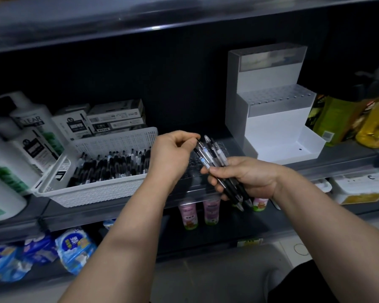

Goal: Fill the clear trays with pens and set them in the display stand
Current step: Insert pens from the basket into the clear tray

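Several pens (214, 158) sit bunched in the right hand (247, 178) at frame centre, its fingers wrapped around them. The left hand (173, 154) pinches one pen's top, above a clear tray (197, 171) on the shelf. At upper right stands the white display stand (276, 119); at left, a white basket (101, 191) of pens.

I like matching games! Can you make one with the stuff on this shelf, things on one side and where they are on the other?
Things:
1. bundle of pens
2. white basket
3. display stand
4. clear tray

Places:
A. on the shelf to the right, past the hands
B. gripped in the right hand, the left hand pinching one pen's top
C. on the shelf to the left, full of pens
D. on the shelf just behind the hands

Pairs: 1-B, 2-C, 3-A, 4-D
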